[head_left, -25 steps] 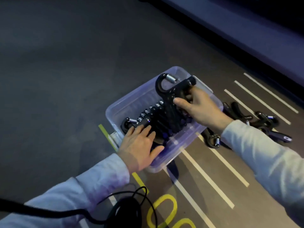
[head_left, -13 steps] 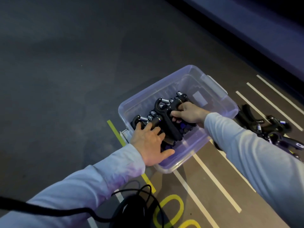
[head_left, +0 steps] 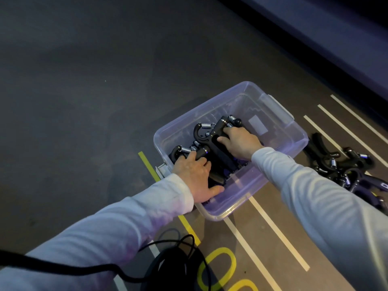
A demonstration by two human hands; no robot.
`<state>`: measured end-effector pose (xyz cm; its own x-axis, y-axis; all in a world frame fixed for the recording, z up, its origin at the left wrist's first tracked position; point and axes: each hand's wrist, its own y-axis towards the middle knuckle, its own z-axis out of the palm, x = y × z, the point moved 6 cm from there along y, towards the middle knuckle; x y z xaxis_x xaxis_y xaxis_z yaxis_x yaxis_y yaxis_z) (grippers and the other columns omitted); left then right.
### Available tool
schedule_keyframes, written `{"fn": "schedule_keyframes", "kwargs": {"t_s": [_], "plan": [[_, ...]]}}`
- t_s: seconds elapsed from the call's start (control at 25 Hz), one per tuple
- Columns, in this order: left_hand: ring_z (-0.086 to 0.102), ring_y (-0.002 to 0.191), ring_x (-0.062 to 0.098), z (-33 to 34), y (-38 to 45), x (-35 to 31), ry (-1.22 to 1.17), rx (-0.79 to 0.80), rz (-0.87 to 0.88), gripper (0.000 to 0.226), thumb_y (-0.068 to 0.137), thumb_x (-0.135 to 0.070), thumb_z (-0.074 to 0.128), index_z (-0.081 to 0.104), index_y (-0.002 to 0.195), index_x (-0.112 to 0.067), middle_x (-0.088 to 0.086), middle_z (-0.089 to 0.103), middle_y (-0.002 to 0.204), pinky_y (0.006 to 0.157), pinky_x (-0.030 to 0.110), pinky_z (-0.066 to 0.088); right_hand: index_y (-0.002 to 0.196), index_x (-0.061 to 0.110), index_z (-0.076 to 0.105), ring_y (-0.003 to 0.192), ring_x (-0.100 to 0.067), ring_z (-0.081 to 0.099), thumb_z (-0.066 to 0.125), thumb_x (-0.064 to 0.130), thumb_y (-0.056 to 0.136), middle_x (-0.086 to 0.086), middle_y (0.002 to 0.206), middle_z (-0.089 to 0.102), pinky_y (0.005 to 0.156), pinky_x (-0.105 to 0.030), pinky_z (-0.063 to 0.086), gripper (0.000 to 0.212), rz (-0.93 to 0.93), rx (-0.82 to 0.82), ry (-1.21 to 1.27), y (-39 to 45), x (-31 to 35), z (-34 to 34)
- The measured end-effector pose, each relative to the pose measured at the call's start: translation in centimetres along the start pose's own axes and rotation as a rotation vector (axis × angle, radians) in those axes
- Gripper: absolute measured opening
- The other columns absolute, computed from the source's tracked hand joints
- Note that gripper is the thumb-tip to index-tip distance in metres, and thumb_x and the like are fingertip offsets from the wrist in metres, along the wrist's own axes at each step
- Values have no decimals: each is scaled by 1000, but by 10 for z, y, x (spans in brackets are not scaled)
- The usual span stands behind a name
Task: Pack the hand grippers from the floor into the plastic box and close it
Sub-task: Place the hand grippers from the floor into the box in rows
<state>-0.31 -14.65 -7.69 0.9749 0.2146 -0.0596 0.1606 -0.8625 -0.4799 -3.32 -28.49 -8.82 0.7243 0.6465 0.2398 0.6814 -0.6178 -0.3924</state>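
A clear plastic box (head_left: 279, 156) stands open on the dark floor. Several black hand grippers with steel springs lie packed in its left half. My right hand (head_left: 239, 141) reaches into the box and is shut on the top hand gripper (head_left: 218, 136), pressing it down among the others. My left hand (head_left: 195, 175) lies flat over the near-left corner, fingers spread on the packed hand grippers (head_left: 189, 151) there. A pile of loose hand grippers (head_left: 344, 166) lies on the floor just right of the box. No lid shows.
White painted stripes (head_left: 268, 223) and yellow markings (head_left: 218, 267) cross the floor around the box. A black cable (head_left: 168, 261) coils near my body at the bottom. A dark raised ledge (head_left: 336, 45) runs along the upper right. Bare grey floor lies to the left.
My right hand has lowered the hand gripper from above the rim down into the box onto the packed ones. My left hand stays pressed on the near-left corner.
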Motion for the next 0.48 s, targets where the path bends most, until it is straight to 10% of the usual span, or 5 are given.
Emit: {"fn": "schedule_keyframes", "kwargs": {"t_s": [0.2, 0.48], "plan": [[35, 116, 25, -3, 0, -5, 30, -29, 25, 68, 87, -66, 32, 43, 131, -16, 1, 40, 126, 87, 38, 36, 114, 9, 55, 111, -34, 56, 42, 39, 97, -14, 116, 62, 82, -39, 43, 36, -29, -130, -123, -11, 11, -6], [38, 113, 26, -4, -7, -5, -42, -130, 33, 54, 89, -55, 40, 44, 125, -15, 1, 41, 125, 88, 38, 38, 107, 3, 55, 113, -36, 54, 39, 33, 98, -20, 120, 58, 89, -37, 42, 35, -77, 160, -9, -8, 15, 16]]}}
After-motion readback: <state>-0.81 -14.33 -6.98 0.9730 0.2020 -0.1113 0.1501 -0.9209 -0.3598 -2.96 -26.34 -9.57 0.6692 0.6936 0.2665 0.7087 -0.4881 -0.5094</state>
